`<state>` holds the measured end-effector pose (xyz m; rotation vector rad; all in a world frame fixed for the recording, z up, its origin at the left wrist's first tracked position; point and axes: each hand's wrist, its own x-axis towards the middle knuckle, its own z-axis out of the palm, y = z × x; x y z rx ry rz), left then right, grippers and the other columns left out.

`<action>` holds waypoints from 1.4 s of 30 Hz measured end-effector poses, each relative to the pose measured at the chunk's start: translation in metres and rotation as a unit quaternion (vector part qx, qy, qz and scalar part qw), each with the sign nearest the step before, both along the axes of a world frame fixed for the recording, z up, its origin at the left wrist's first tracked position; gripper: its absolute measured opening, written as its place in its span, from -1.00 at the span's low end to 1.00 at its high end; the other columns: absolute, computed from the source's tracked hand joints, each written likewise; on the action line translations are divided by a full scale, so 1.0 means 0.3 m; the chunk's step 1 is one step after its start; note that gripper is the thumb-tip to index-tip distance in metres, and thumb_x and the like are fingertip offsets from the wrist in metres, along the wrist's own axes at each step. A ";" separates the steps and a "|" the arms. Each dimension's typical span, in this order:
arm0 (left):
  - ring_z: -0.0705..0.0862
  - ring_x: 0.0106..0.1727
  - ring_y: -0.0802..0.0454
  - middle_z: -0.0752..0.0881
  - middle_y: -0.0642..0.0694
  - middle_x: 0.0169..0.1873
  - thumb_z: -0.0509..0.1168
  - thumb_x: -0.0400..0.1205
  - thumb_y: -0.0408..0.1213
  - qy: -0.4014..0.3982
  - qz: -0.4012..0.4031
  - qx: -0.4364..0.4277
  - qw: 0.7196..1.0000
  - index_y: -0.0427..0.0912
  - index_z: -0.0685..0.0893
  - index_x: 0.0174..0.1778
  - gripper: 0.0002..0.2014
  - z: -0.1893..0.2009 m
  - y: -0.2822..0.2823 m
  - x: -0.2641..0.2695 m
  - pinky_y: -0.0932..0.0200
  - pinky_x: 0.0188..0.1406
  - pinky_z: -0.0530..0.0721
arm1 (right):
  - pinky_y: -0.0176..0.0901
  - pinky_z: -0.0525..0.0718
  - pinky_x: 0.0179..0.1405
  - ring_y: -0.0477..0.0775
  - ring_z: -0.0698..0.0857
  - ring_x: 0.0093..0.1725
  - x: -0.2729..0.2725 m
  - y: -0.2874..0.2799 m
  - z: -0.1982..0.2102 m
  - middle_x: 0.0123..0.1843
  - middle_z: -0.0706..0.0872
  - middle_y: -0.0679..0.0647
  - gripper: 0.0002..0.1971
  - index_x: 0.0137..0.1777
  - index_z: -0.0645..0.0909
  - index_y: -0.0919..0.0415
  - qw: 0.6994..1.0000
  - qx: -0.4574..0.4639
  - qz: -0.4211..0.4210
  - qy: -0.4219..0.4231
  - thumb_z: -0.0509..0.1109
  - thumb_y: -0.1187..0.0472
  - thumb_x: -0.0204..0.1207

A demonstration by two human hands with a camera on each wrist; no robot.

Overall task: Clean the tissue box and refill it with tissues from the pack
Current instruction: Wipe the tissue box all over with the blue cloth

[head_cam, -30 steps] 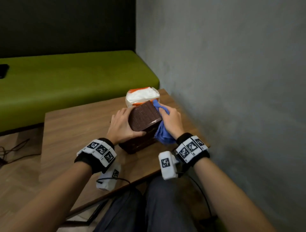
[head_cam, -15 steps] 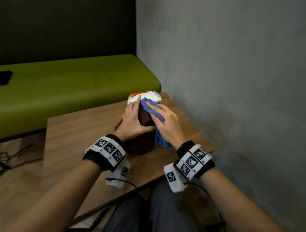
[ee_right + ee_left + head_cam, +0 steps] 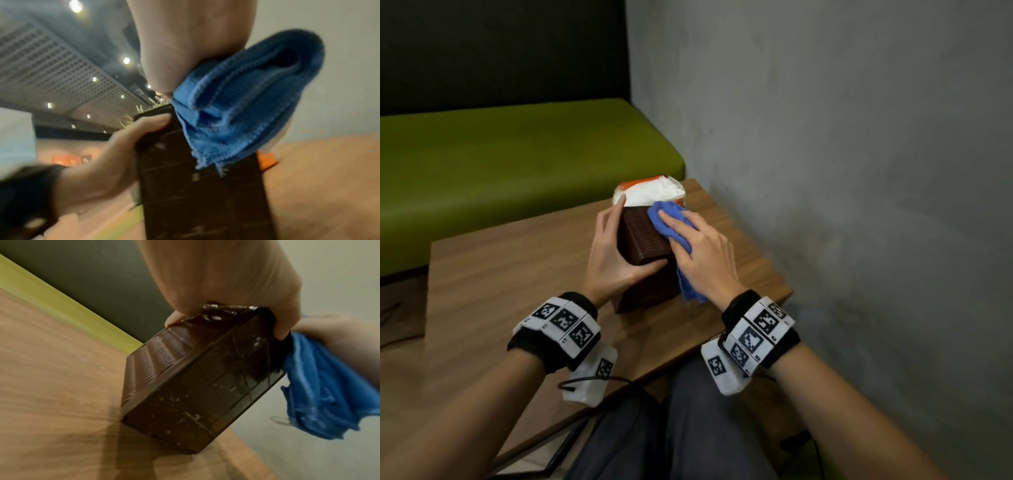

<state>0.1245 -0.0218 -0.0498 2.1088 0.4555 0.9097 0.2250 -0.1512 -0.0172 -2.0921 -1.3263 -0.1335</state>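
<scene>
Wooden table (image 3: 493, 270) beside grey wall (image 3: 842, 171): tissue box (image 3: 642, 236) tipped on edge, gripped by left hand (image 3: 613, 260), thumb curled over; right hand (image 3: 702, 253), fingers extended, pressing blue cloth (image 3: 671, 222) onto box; tissue pack (image 3: 650, 192) just behind.

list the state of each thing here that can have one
tissue box: tipped up on the table, speckled with dust, gripped by the left hand
cloth: bunched, pressed on the box by the right hand
tissue pack: open on top, white tissues showing, behind the box
</scene>
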 end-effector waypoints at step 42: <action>0.41 0.40 0.02 0.45 -0.17 0.32 0.37 0.05 0.28 0.068 -0.050 -0.011 0.996 -0.14 0.29 0.54 0.12 0.038 -0.044 0.081 0.15 0.41 0.34 | -0.02 0.54 0.31 0.16 0.61 0.30 0.095 -0.024 -0.068 0.38 0.64 0.08 -0.62 0.41 0.53 0.03 0.988 0.100 -0.052 0.107 0.21 0.15 0.60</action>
